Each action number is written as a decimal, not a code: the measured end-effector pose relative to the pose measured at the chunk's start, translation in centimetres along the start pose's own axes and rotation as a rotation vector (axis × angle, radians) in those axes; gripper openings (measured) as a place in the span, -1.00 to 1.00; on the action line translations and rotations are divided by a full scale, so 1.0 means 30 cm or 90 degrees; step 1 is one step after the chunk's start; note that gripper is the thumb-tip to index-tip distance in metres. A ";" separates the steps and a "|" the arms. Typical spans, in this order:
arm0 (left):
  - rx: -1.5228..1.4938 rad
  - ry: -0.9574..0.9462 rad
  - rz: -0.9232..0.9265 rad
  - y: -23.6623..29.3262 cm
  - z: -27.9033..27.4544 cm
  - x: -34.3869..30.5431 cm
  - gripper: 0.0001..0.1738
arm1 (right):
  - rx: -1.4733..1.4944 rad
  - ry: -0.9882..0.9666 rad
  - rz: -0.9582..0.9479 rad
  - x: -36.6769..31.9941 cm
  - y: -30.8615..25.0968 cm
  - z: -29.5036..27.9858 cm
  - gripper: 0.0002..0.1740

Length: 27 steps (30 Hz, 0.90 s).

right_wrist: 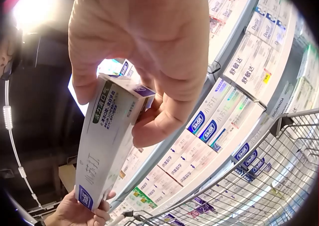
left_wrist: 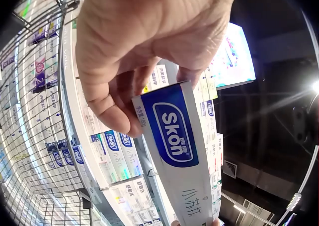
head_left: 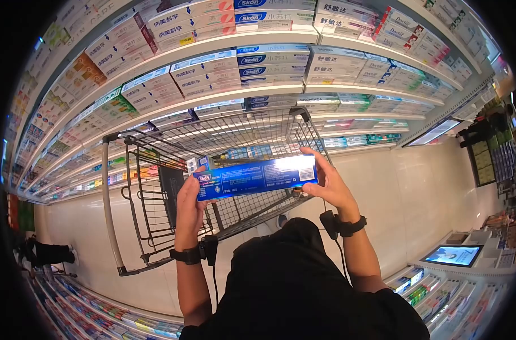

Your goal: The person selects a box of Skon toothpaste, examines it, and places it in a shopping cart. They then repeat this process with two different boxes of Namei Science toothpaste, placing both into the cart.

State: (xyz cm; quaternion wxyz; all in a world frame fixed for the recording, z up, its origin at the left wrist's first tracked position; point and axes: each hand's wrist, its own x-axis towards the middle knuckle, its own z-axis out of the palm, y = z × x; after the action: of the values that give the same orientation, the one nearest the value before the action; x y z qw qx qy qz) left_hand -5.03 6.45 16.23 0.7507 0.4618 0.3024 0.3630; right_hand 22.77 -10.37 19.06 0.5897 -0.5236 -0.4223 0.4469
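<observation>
Shelves (head_left: 269, 90) packed with slim cartons curve across the upper part of my head view, over a pale, glossy floor (head_left: 382, 187). At far left I can make out someone's dark-clothed legs (head_left: 51, 253) near another run of stocked shelves. Moving right, I come to the wire shopping cart (head_left: 109, 198), its bar upright in my view and a dark panel (head_left: 170, 195) fixed inside the mesh just past it.

Next is the left hand (head_left: 189, 207), a dark strap round its wrist. It is partly closed, thumb and fingers bent around the left end of the Skon box (head_left: 255, 180), with space between palm and carton. I have the box above the cart, long and narrow, nearly level, its blue face of small print turned up to the head camera. From the left wrist I read the big Skon logo on a blue patch of a white side.

At the box's other end, beside the barcode, the right hand (head_left: 334, 190) is also partly closed: thumb at the near edge, a finger over the far one, its palm off the carton. It wears a strap too. Farther right, low down, I see a lit screen (head_left: 453, 255) beside more shelving.
</observation>
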 end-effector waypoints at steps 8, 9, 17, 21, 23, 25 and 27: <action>0.104 -0.059 0.088 0.061 0.010 0.007 -0.13 | 0.027 0.021 -0.043 0.011 -0.013 -0.010 -0.03; 0.117 -0.069 0.116 0.059 0.009 0.011 -0.10 | 0.041 0.021 -0.040 0.010 -0.023 -0.008 -0.03; 0.148 -0.074 0.148 0.112 0.055 0.013 0.16 | 0.062 0.002 -0.079 0.003 -0.053 -0.010 0.00; 0.147 -0.092 0.135 0.118 0.054 0.016 0.18 | 0.107 -0.001 -0.076 -0.008 -0.056 -0.014 -0.01; 0.144 -0.101 0.133 0.114 0.045 0.018 0.15 | 0.089 0.007 -0.049 -0.013 -0.054 -0.024 -0.03; 0.134 -0.099 0.143 0.104 0.033 0.022 0.12 | 0.085 0.025 -0.054 -0.010 -0.040 -0.027 -0.06; 0.135 -0.094 0.144 0.103 0.034 0.023 0.08 | 0.093 0.053 -0.089 0.002 -0.006 -0.027 -0.10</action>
State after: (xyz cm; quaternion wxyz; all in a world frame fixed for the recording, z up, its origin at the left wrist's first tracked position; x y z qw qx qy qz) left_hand -4.66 7.49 19.36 0.6725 0.5946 0.2291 0.3765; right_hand 23.59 -10.53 19.16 0.6729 -0.4668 -0.3991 0.4123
